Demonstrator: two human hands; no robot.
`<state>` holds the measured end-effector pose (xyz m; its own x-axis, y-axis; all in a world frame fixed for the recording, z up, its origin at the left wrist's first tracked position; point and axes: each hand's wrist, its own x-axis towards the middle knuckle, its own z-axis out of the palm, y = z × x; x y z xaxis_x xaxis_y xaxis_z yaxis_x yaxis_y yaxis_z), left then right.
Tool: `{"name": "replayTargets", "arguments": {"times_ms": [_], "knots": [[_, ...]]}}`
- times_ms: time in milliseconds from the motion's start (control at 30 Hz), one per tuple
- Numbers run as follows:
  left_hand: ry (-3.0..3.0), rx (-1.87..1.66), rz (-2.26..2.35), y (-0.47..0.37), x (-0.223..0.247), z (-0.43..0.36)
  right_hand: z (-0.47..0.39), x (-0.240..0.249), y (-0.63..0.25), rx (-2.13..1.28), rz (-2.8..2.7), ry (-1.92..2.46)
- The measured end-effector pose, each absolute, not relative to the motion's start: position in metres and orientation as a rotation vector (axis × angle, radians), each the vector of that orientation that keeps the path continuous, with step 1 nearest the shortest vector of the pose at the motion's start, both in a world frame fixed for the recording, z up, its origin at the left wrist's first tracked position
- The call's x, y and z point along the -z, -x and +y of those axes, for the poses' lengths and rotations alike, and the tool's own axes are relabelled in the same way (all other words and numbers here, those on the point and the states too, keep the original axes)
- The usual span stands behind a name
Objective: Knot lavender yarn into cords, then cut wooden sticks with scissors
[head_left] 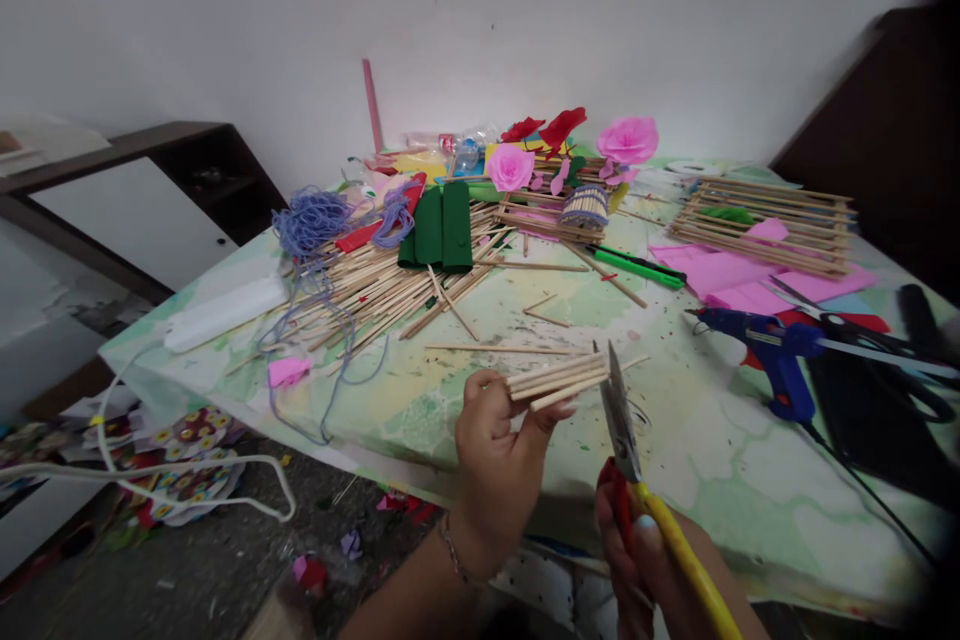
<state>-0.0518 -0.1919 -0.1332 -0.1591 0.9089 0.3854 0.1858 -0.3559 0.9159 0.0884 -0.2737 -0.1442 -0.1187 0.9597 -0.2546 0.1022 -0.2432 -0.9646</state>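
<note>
My left hand is closed round a small bundle of thin wooden sticks, held level above the table's front part. In my right hand is a pair of scissors with red and yellow handles, blades parted and pointing up. The blades stand at the right ends of the sticks, with one stick poking out past them to the right. Whether the blades touch the wood, I cannot tell. Just behind the bundle lies a single loose stick on the table.
On the patterned tablecloth, a blue glue gun and black scissors lie right, before a stick rack. A stick pile, green felt, purple yarn and paper flowers spread behind. A white cable hangs left.
</note>
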Motion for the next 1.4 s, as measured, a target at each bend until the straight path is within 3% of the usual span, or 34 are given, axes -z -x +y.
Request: {"name": "replayTargets", "arguments": {"times_ms": [133, 233, 400, 467, 633, 800, 1133, 1267, 1400], "knots": [[-1.466, -1.542, 1.28, 0.06, 0.132, -0.181, -0.273, 0.145, -0.097, -1.498, -1.189, 1.382], [-1.843, -1.541, 1.536, 0.072, 0.128, -0.163, -0.272, 0.145, -0.103, -1.461, -1.214, 1.4], [-2.292, -1.027, 1.866, 0.087, 0.125, -0.126, -0.272, 0.144, -0.106, -1.426, -1.225, 1.463], [-2.261, -1.032, 1.948, 0.089, 0.125, -0.124, -0.272, 0.143, -0.105, -1.422, -1.198, 1.486], [-2.241, -1.609, 1.521, 0.078, 0.108, -0.163, -0.267, 0.134, -0.103, -1.391, -1.188, 1.576], [-2.367, -1.456, 1.287, 0.066, 0.088, -0.195, -0.264, 0.128, -0.106, -1.315, -1.286, 1.604], [-2.032, -1.347, 1.168, 0.065, 0.091, -0.187, -0.266, 0.125, -0.101, -1.403, -1.187, 1.598], [-2.001, -1.36, 1.056, 0.066, 0.09, -0.184, -0.271, 0.133, -0.104, -1.487, -1.109, 1.572], [-1.981, -1.368, 1.002, 0.069, 0.088, -0.181, -0.276, 0.151, -0.112, -1.352, -1.222, 1.499]]}}
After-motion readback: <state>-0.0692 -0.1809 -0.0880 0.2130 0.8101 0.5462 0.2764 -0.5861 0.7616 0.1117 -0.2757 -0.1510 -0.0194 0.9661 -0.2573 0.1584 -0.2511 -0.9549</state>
